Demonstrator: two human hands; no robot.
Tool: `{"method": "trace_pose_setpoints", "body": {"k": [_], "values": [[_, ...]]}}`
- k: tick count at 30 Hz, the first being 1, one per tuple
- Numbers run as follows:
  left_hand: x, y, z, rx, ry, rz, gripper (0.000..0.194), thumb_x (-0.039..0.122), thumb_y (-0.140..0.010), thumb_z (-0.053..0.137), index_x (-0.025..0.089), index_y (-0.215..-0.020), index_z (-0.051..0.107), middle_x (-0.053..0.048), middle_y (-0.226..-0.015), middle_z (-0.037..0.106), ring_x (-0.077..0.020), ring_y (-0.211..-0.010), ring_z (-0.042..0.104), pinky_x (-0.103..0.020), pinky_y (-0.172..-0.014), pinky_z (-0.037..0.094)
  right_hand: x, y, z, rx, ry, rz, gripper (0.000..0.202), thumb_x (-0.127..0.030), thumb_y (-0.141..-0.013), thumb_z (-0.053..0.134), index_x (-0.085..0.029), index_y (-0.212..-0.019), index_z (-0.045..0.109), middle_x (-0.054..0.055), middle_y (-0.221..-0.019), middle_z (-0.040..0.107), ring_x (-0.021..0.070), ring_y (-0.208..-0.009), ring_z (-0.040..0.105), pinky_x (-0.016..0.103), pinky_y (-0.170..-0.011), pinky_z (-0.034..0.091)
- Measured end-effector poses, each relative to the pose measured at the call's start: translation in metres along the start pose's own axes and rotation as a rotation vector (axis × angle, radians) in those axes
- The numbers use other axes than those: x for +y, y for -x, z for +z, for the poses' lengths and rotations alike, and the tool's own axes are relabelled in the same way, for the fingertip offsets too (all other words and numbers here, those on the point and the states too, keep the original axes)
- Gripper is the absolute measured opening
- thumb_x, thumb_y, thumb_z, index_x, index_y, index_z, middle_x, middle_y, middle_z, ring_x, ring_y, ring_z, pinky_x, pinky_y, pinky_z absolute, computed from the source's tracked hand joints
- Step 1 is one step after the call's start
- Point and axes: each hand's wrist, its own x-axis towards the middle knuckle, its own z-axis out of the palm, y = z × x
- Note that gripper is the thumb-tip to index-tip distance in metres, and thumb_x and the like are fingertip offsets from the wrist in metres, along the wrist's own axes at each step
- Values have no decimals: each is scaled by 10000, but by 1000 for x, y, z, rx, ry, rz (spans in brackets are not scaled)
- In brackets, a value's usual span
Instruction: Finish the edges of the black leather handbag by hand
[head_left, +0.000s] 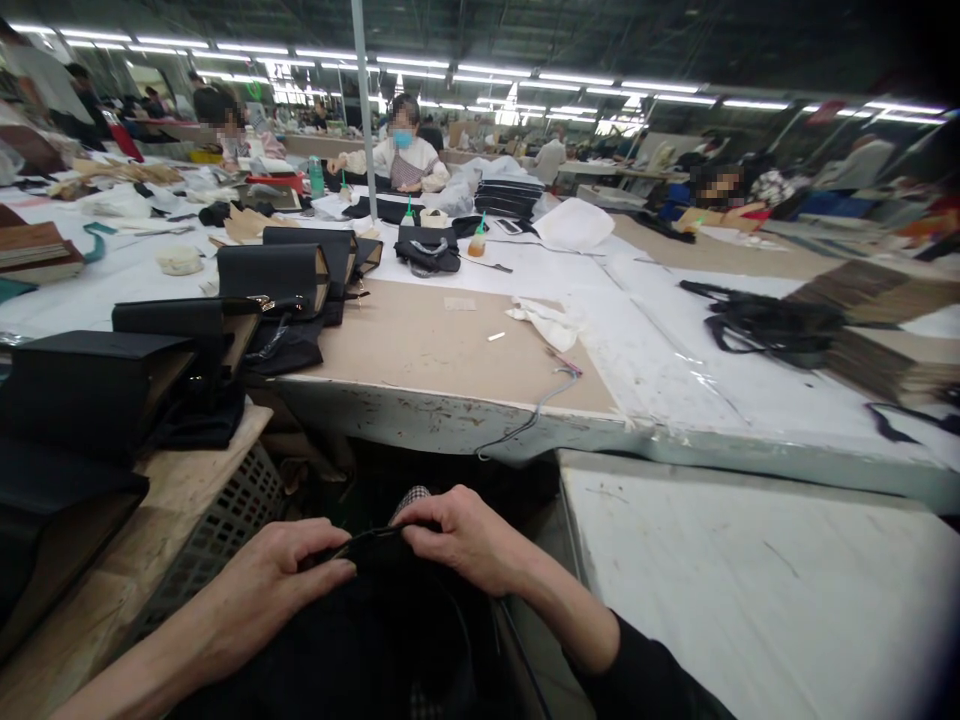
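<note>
A dark piece (375, 620) lies over the lap, its top edge raised between both hands; its full shape is hard to tell against the dark clothing. My left hand (289, 570) pinches that edge between thumb and fingers at the left. A short way to the right, my right hand (457, 535) grips the same edge, thumb below and fingers above. The stretch of edge between the hands looks thin and curved. Both hands are in front of the table's near edge.
Black bags (270, 280) stand in a row at the left, some on a wooden board (202, 480) above a plastic crate (217, 530). On the table (420, 400) are scissors (562, 360), a white cloth (547, 322) and a glue bottle (477, 242). A masked person (405, 150) sits opposite.
</note>
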Motion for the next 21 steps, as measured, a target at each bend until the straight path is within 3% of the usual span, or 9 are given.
{"method": "trace_pose_setpoints", "body": {"k": [13,18,21], "values": [[-3,0,2,-15,90,-27,368,504,-959,519,223,-898,749,-1,-901,719,-212,-870,646,-260,-759,464,7,-2,0,-13,-56,-2,246,-236,-886,579,-217,-996,798,-6,-808,741,153,-745,644,220,-663,437],[-10,-1,3,-35,101,-63,342,511,-966,517,252,-944,740,21,-913,722,-220,-907,655,-257,-785,458,8,0,-3,-16,-133,19,212,-295,-881,658,-221,-1043,772,17,-973,773,190,-909,701,253,-804,500],[-18,-5,5,-77,145,-79,345,553,-961,523,277,-992,728,34,-957,736,-219,-939,668,-250,-813,465,10,3,-4,-33,-197,42,431,-348,-765,800,-242,-1173,710,31,-1107,756,225,-1025,696,292,-884,521]]}}
